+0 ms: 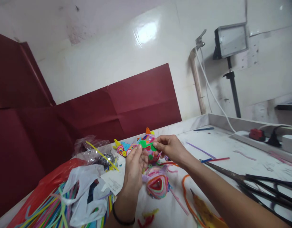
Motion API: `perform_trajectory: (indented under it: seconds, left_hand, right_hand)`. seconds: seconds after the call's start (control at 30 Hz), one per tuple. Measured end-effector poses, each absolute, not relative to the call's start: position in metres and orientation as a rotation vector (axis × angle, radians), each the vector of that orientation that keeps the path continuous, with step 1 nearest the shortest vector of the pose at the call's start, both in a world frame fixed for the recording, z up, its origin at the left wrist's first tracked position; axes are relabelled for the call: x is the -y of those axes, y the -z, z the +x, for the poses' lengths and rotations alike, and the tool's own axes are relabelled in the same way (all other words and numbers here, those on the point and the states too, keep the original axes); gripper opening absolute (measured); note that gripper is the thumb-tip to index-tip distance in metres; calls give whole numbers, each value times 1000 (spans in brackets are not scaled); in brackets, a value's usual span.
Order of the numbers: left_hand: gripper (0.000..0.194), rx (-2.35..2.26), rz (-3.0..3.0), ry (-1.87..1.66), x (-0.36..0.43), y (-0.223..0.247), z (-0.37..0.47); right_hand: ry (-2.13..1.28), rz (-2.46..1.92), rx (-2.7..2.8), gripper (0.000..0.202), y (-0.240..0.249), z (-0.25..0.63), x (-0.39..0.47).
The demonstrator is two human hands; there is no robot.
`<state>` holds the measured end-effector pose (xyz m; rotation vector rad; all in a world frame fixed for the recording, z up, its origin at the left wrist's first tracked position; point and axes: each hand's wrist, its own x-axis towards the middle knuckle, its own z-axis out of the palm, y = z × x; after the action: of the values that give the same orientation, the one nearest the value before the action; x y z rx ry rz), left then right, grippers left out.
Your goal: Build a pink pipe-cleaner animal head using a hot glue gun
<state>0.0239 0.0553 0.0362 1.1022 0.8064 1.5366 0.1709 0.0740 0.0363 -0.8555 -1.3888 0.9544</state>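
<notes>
A small green piece with rounded ends is stretched between my two hands. My left hand pinches its left end between thumb and fingers, and my right hand pinches its right end. Right behind the hands stands a colourful striped figure with an orange tip on top; the fingers partly hide it. Another striped piece, pink with a dark red centre, lies on the white table just below my hands.
At the left are a bundle of coloured strips, a white plastic bag and a red bag. Black-handled scissors lie at the right. A power strip runs along the right edge. An orange strip curves beside my right forearm.
</notes>
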Motion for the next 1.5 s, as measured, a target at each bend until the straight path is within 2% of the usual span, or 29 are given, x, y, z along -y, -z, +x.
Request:
perform_trajectory:
  seconds: [0.27,0.6,0.83,1.03,1.5]
  left_hand:
    - [42,-943,1300,-1509,-62,-30,17]
    - [41,-1007,1482,-1287,-57,-31,18]
    - [40,-973,1446,-1358,-61,-26,20]
    - [34,-900,1359,-1272,-58,-21,28]
    - [24,-994,1378,-1240,-62,-18,25]
  right_hand:
    - [-1076,-845,1499,25,-36,167,-67]
    - [-1204,-808,1416,43,-40,169,-63]
    - [-1204,-797,1262,44,-43,169,-63]
    - [-1202,-800,1198,44,-42,168,-65]
    - [-1094,-866,1358,40,-42,174,-68]
